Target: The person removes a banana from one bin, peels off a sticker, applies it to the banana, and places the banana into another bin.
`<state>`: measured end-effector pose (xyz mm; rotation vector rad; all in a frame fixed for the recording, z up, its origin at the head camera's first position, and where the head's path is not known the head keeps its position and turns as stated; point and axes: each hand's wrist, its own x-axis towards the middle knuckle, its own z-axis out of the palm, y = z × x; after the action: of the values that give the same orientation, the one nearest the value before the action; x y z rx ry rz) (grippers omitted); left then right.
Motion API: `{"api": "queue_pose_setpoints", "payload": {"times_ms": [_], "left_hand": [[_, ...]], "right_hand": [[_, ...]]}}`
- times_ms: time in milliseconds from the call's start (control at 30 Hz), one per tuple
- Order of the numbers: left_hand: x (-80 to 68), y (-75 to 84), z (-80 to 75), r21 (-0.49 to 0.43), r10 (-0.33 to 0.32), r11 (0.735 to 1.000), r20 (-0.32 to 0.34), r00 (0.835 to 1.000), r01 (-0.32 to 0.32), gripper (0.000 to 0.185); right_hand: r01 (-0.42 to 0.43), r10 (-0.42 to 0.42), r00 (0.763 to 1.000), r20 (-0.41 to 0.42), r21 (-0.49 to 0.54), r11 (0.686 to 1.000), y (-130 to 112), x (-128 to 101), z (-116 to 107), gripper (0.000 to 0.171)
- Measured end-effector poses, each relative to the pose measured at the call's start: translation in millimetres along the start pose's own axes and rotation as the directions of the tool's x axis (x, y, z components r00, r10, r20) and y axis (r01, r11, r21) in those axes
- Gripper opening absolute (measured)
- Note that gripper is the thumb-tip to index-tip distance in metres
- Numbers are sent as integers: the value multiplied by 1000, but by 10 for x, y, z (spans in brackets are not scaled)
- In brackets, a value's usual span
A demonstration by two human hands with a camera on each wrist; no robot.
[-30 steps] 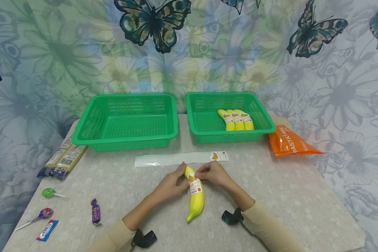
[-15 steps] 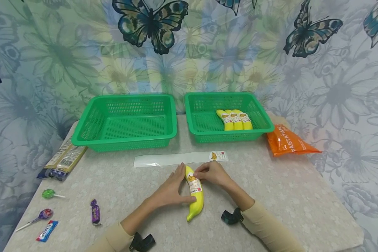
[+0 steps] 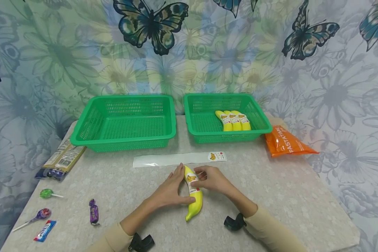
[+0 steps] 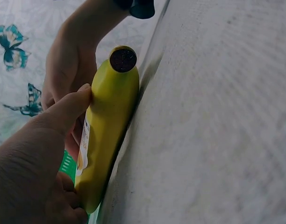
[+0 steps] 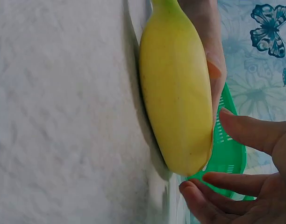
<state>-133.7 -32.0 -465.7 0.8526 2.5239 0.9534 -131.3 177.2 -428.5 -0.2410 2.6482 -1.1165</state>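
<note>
A yellow banana [image 3: 195,205] with a white paper label [image 3: 191,180] lies lengthwise on the table, stem end toward me. My left hand [image 3: 167,192] holds it from the left: its thumb rests on the peel below the label, and its fingers reach the far end. My right hand [image 3: 213,179] is over the right side of the label, thumb at the label's surface. In the right wrist view, that hand's thumb and fingers stand apart beside the banana [image 5: 175,88]. The left wrist view shows the banana's dark stem end [image 4: 123,59] and the left thumb on the peel.
Behind the hands lies a pale strip [image 3: 173,159] with one banana label. A green basket [image 3: 129,144] stands back left; another green basket [image 3: 226,138] holds three labelled bananas [image 3: 234,120]. An orange bag [image 3: 285,141], a pasta packet [image 3: 61,159], lollipops [image 3: 46,193] and wrapped sweets [image 3: 94,212] lie around.
My left thumb has moved down from beside the label onto the banana's lower part. The right fingers have come off the label's upper edge, and the right thumb has slid down along it.
</note>
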Motion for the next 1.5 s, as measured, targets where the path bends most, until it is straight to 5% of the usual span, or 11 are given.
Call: {"api": "queue_pose_setpoints", "payload": {"times_ms": [233,667,1067,1233,1500], "left_hand": [[0,-26,9,-1,8,1000,-3,1000,-8,119],[1,-33,14,-3,7,1000,-9,1000,-7,119],[13,-5,-41,-5,-7,1000,-5,1000,6,118],[111,70,-176,-15,-3,1000,-31,1000,3,118],[480,130,-308,-136,-48,990,-133,990,30,113]], "right_hand": [[-65,65,997,47,-15,998,-26,-28,51,57],[-160,160,987,11,30,987,19,0,74,45],[-177,176,984,10,81,981,41,10,81,45],[-160,160,987,10,86,983,53,10,67,44],[-138,138,990,14,98,986,62,2,63,38]]}}
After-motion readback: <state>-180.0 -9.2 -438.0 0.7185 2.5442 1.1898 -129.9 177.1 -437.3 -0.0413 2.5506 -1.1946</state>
